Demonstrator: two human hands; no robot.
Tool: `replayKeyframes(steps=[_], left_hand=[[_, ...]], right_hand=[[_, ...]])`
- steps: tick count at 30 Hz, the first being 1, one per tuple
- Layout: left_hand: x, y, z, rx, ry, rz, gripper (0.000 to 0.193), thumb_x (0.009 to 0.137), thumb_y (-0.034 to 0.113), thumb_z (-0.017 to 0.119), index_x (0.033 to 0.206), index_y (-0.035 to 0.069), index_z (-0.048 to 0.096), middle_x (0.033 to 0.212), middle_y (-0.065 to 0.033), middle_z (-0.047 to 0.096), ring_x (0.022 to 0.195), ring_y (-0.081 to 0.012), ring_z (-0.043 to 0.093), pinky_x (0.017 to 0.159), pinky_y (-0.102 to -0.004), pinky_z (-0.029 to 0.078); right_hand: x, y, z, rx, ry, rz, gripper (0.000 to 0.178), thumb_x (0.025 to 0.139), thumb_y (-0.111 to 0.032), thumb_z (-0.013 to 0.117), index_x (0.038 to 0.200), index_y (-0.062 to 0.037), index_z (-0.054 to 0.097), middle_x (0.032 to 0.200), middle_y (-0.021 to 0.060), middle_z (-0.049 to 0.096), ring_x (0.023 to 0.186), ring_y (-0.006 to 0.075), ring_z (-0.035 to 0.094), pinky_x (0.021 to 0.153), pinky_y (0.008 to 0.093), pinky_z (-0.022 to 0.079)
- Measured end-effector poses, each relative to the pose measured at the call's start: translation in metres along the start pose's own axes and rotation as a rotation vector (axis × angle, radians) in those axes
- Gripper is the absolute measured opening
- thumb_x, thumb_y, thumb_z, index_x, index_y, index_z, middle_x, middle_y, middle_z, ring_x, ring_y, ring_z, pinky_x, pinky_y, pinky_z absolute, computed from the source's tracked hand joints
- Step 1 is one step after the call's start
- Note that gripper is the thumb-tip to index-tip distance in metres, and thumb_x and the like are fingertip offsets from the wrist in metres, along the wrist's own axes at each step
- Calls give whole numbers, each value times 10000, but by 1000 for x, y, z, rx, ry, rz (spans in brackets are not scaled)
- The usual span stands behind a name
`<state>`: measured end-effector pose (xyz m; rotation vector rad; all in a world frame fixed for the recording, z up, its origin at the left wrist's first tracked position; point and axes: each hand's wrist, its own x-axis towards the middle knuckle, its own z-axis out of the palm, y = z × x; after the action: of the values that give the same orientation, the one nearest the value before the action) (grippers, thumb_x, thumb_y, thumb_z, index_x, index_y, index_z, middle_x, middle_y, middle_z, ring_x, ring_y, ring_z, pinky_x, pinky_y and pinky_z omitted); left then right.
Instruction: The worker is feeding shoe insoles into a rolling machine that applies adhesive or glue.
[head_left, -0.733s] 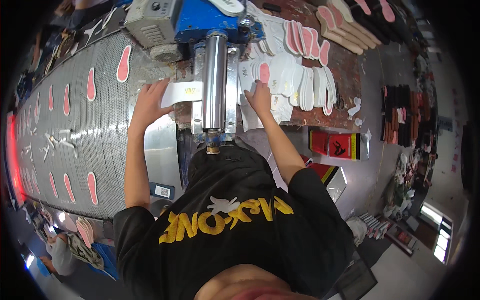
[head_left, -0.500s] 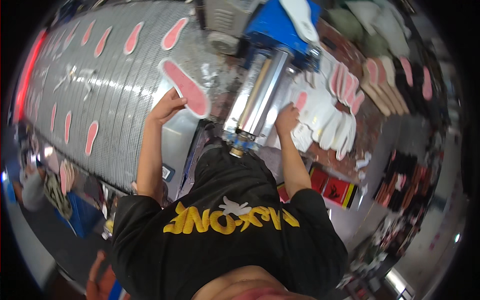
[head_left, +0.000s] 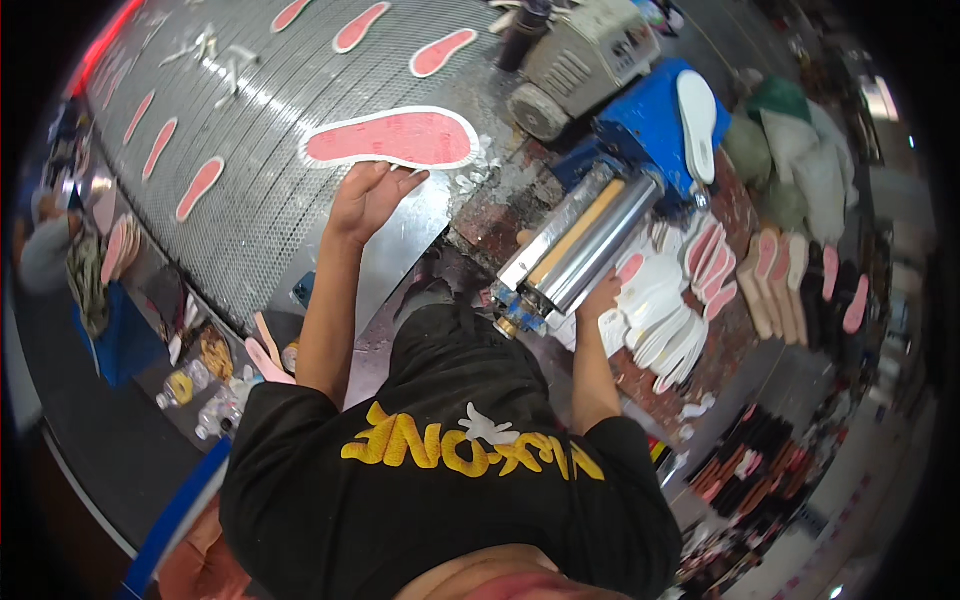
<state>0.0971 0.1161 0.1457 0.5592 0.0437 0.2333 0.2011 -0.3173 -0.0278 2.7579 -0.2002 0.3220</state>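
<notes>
My left hand holds a white shoe sole with a pink face by its near edge, at the near end of the metal mesh conveyor. The sole lies crosswise, pink side up. Partly hidden behind the shiny roller machine, my right hand is beside a heap of white soles; its fingers do not show clearly. A sole with a pink patch is just beyond that hand. Another white sole rests on the machine's blue housing.
Several pink-faced soles lie spaced along the conveyor. A grey motor stands behind the rollers. To the right are beige and black pieces with soles, and sacks. Plastic bottles and a blue bin are at the left.
The view has turned, shifting the machine right. My left hand has moved the sole farther over the conveyor, from slanted to crosswise. The right hand is now more hidden behind the rollers.
</notes>
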Motion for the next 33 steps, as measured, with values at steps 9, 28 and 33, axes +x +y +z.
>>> replayKeyframes(steps=[9,28,33], left_hand=[[-55,-3,-156,-414,653,57,534,891,219,530,1324,20,289,1386,-204,301,1274,-429,323,1082,-518,268],[-187,89,-359,-379,1185,272,551,896,191,497,1346,-51,292,1413,-239,321,1277,-380,365,1033,-471,359],[-181,92,-367,-306,1103,106,544,904,187,492,1347,-47,281,1408,-226,336,1255,-380,389,1002,-469,388]], right_hand=[[7,8,-9,491,-305,75,441,849,-443,499,1139,-115,444,1069,112,527,972,322,578,754,524,453],[24,60,1,993,-281,45,250,822,-174,566,938,46,589,864,158,628,797,287,577,763,369,451],[22,128,-61,1569,-122,652,128,827,-139,542,869,-20,563,786,84,601,706,190,566,655,334,465]])
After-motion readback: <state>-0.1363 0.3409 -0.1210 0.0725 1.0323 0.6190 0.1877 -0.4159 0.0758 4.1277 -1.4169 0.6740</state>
